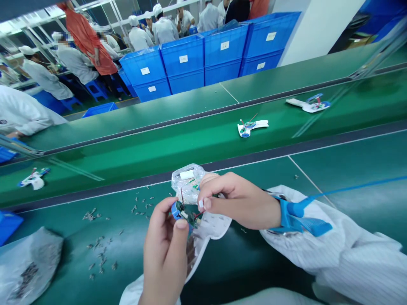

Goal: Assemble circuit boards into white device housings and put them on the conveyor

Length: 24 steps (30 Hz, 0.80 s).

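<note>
The person's left hand point(165, 250) is curled closed, its thumb pressing on a white plastic assembly point(211, 228) that carries a green circuit board point(186, 212) and thin red wires. The right hand point(237, 201) is also nearly closed, pinching the same assembly from above, where a clear plastic bag point(187, 182) wraps its upper end. The assembly is held up between the 2 hands, above the green workbench point(254, 271). A blue wrist strap point(295, 216) circles the right wrist at the white striped sleeve point(337, 237), and a blue cord point(356, 186) runs from it. Small metal parts point(98, 254) lie scattered on the bench, left of the hands, beside a plastic bag of similar parts point(32, 267). Beyond, 3 similar assemblies point(251, 128) lie on a green conveyor belt point(178, 152). Farther off stand stacked blue crates point(203, 59) and co-workers in white coats and caps point(159, 29).
</note>
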Each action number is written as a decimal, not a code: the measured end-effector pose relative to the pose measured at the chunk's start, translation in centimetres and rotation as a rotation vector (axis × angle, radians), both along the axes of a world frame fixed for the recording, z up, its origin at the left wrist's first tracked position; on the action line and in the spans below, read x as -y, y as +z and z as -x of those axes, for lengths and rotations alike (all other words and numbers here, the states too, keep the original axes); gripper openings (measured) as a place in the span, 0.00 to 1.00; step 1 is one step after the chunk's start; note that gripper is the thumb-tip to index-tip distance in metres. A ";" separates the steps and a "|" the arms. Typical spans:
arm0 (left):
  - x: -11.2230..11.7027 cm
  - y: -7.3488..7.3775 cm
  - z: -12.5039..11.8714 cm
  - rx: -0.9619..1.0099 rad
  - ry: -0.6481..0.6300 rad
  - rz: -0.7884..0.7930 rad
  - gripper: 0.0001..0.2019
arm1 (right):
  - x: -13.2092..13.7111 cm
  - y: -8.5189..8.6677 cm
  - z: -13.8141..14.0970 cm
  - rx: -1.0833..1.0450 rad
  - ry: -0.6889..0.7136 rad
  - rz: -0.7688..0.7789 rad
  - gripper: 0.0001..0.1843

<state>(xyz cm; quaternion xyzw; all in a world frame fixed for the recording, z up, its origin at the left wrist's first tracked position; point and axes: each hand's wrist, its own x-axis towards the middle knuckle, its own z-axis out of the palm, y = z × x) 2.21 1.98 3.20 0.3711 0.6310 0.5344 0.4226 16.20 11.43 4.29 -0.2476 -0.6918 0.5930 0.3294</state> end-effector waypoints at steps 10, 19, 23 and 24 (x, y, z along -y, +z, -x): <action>0.0 -0.3 0.7 -0.137 -0.205 -0.227 0.13 | 0.7 1.1 0.1 0.163 -0.035 -0.570 0.12; 0.1 0.3 0.4 -0.078 -0.204 -0.202 0.13 | 0.6 1.3 -0.2 0.121 0.047 -0.556 0.12; 0.0 0.1 0.4 -0.072 -0.210 -0.209 0.12 | 0.6 1.2 -0.2 0.135 0.058 -0.548 0.12; 0.0 0.1 0.4 -0.074 -0.220 -0.217 0.12 | 0.6 1.3 -0.2 0.140 0.059 -0.547 0.11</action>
